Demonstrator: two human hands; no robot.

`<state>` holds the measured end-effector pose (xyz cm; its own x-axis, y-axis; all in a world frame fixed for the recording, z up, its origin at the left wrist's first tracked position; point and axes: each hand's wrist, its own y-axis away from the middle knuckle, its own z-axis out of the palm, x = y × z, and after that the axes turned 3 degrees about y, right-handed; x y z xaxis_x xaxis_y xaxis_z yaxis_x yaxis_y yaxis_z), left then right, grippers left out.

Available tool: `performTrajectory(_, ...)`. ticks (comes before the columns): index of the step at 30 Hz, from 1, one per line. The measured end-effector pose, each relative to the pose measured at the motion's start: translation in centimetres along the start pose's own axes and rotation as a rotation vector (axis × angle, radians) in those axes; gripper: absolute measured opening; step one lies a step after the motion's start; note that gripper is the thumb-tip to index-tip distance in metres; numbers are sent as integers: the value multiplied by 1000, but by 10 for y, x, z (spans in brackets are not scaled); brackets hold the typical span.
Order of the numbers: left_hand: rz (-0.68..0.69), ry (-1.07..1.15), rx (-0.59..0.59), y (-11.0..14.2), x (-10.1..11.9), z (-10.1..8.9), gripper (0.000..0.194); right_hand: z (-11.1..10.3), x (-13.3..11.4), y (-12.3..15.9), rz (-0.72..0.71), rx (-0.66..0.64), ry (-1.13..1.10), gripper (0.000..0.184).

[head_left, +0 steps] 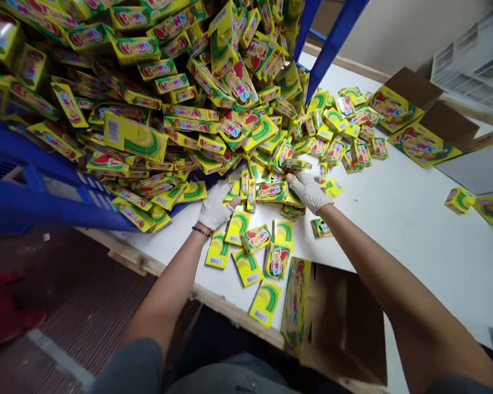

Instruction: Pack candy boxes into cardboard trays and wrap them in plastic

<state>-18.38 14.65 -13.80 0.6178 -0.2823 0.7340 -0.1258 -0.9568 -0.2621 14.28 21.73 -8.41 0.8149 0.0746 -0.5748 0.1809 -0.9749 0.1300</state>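
My left hand (217, 207), in a white glove with bare fingertips, rests at the near edge of the box pile. Its thumb stands apart from the fingers, beside some small upright yellow boxes (251, 195). My right hand (309, 192), gloved the same way, reaches in from the right with its fingers extended against the pile. Between both hands lies a row of small yellow-green candy boxes (271, 190) with colourful lettering and melon pictures. Nearer to me, several loose boxes (246, 266) lie scattered on the white tabletop (365, 205).
A blue plastic crate (45, 186) lies tipped, spilling a large heap of boxes (168, 109). An open brown carton (345, 323) sits at the table's near edge. More open cartons (423, 142) stand at the right, with a white crate (472, 65) behind.
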Motion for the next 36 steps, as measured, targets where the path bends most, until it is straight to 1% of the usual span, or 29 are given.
performTrajectory(2, 25, -47, -66, 0, 1, -3, 61, 5, -13, 43, 55, -41, -46, 80)
performTrajectory(4, 47, -70, -83, 5, 7, -7, 52, -1, -18, 92, 38, -65, -129, 78)
performTrajectory(5, 66, -81, -63, 11, 13, -10, 48, -8, -16, 118, 19, -59, -164, 76)
performTrajectory(6, 93, -92, -24, 19, 21, -13, 44, -16, -11, 145, 1, -38, -176, 75)
performTrajectory(7, 126, -99, 31, 30, 32, -16, 42, -26, -3, 172, -14, -10, -137, 74)
performTrajectory(9, 178, -78, 126, 59, 59, -20, 40, -45, 19, 223, -62, 53, 50, 72)
performTrajectory(10, 198, -47, 121, 76, 76, -21, 39, -52, 32, 246, -88, 41, 145, 70)
performTrajectory(11, 213, -8, 68, 94, 93, -20, 37, -56, 44, 267, -100, 40, 230, 67)
performTrajectory(12, 221, 23, -26, 112, 111, -17, 36, -58, 56, 285, -97, 48, 308, 64)
performTrajectory(14, 234, 6, -280, 143, 146, -8, 33, -56, 75, 314, -42, 112, 426, 56)
performTrajectory(15, 235, -51, -394, 155, 162, -1, 34, -53, 82, 324, -8, 157, 465, 53)
performTrajectory(16, 229, -135, -482, 164, 176, 7, 44, -50, 87, 331, 24, 199, 486, 52)
performTrajectory(17, 221, -230, -547, 171, 187, 15, 57, -46, 91, 336, 48, 235, 490, 52)
performTrajectory(18, 215, -315, -592, 175, 195, 22, 69, -43, 94, 339, 62, 260, 481, 52)
performTrajectory(19, 206, -378, -622, 176, 201, 28, 75, -41, 95, 339, 67, 274, 464, 54)
performTrajectory(21, 170, -402, -647, 176, 203, 34, 74, -40, 94, 339, 71, 287, 416, 56)
performTrajectory(22, 137, -354, -640, 174, 201, 34, 72, -41, 91, 339, 71, 301, 388, 56)
performTrajectory(23, 88, -261, -609, 172, 198, 32, 71, -43, 86, 339, 69, 325, 355, 56)
performTrajectory(24, 25, -122, -556, 170, 195, 29, 72, -44, 78, 341, 62, 361, 315, 55)
performTrajectory(26, -123, 257, -442, 167, 194, 22, 80, -45, 54, 345, 23, 437, 199, 51)
performTrajectory(27, -192, 461, -410, 167, 197, 20, 85, -44, 39, 348, -10, 442, 126, 50)
performTrajectory(28, -248, 647, -412, 166, 202, 19, 89, -43, 22, 351, -54, 412, 45, 49)
performTrajectory(29, -286, 799, -451, 167, 210, 20, 93, -41, 6, 353, -104, 342, -33, 49)
performTrajectory(30, -301, 909, -515, 168, 220, 22, 96, -39, -9, 355, -153, 257, -98, 49)
performTrajectory(31, -296, 974, -578, 169, 229, 25, 95, -38, -21, 357, -192, 169, -141, 45)
performTrajectory(32, -280, 994, -614, 171, 238, 28, 90, -37, -29, 359, -210, 88, -162, 39)
performTrajectory(33, -259, 972, -611, 173, 244, 29, 81, -38, -32, 360, -201, 26, -164, 32)
performTrajectory(34, -243, 906, -567, 175, 247, 30, 71, -39, -29, 361, -166, -11, -154, 27)
performTrajectory(36, -242, 640, -428, 178, 246, 25, 59, -45, -10, 362, -52, -37, -122, 26)
